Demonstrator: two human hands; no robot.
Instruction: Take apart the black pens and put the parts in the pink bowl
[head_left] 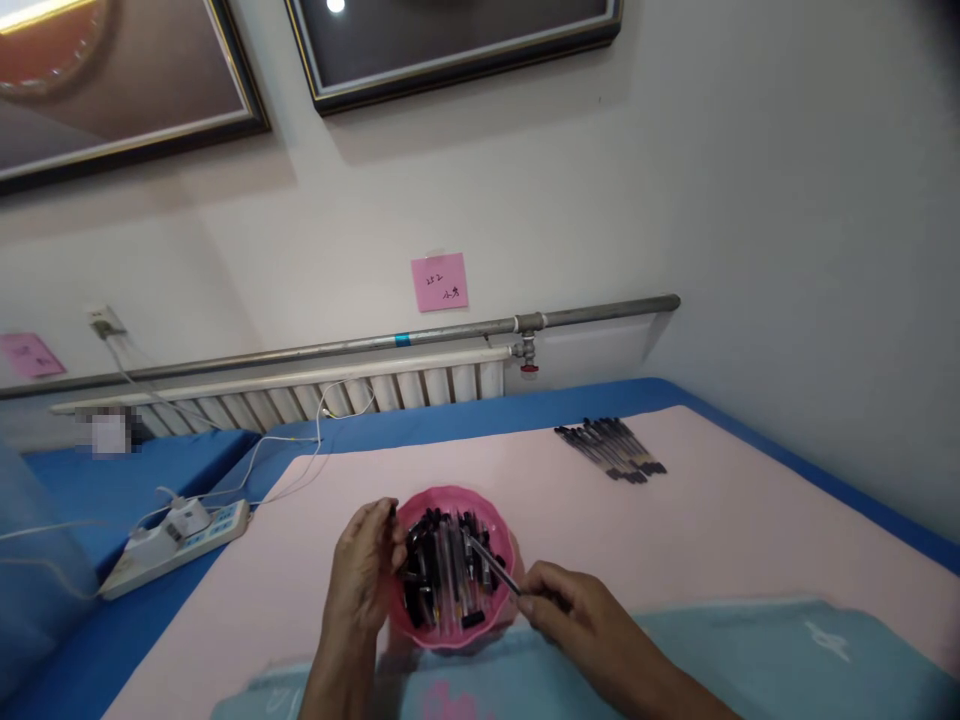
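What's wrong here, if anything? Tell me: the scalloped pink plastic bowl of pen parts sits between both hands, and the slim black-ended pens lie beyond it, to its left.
The side is wrong: the head view shows the slim black-ended pens beyond the scalloped pink plastic bowl, to its right. The bowl does sit between left hand and right hand.

1. Right here, the left hand (pixel 367 565) covers most of a small black piece (pixel 392 509).
2. And the right hand (pixel 570 610) hides one end of a pen barrel (pixel 495 566).
3. Pen parts (pixel 450 570) overlap, burying others.
4. Pixelation masks a patch (pixel 110 434), far left.
5. Both framed pictures (pixel 457 35) run off the top!
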